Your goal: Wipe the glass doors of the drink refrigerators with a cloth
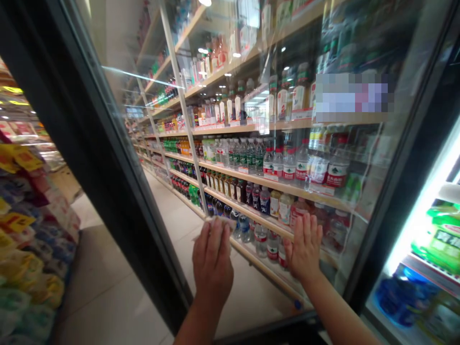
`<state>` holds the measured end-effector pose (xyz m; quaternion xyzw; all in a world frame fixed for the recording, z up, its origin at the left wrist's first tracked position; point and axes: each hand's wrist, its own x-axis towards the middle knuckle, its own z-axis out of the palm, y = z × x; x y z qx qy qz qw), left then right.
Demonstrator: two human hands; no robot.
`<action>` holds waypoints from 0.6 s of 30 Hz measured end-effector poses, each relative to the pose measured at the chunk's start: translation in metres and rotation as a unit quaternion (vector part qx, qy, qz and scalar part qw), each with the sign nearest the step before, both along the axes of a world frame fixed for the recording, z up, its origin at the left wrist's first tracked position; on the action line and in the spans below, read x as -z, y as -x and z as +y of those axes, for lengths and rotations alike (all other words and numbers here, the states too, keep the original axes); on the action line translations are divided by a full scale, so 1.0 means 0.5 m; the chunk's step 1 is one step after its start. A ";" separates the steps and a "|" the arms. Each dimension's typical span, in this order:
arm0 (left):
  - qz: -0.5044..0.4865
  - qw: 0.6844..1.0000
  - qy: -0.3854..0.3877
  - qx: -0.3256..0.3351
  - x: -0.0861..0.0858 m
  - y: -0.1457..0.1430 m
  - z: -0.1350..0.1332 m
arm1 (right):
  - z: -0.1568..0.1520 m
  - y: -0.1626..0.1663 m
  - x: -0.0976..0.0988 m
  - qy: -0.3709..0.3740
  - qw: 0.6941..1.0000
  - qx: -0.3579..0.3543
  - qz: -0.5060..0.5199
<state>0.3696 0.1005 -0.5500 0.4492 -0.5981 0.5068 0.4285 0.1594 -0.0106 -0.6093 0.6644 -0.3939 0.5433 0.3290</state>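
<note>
A framed glass door (pixel 247 287) fills the middle of the view, with shelves of bottles showing through or reflected in it. My left hand (pixel 212 261) presses a pale, crumpled cloth (pixel 230 223) against the pane; its fingers are closed over it, and most of the cloth is hidden beneath them. To the right, my right hand (pixel 305 247) lies flat on the glass, fingers stretched upward and holding nothing.
The door's dark frame (pixel 118 172) slants down the left side. A lit cooler with green-labelled bottles (pixel 440 235) and blue packs (pixel 404 294) stands at the right edge. Stacked packaged goods (pixel 32 258) and a tiled floor (pixel 108 282) are at left.
</note>
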 end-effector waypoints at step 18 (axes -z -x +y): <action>-0.046 0.991 -0.106 0.062 0.137 0.022 0.009 | -0.002 0.002 -0.001 0.015 1.000 -0.004 0.001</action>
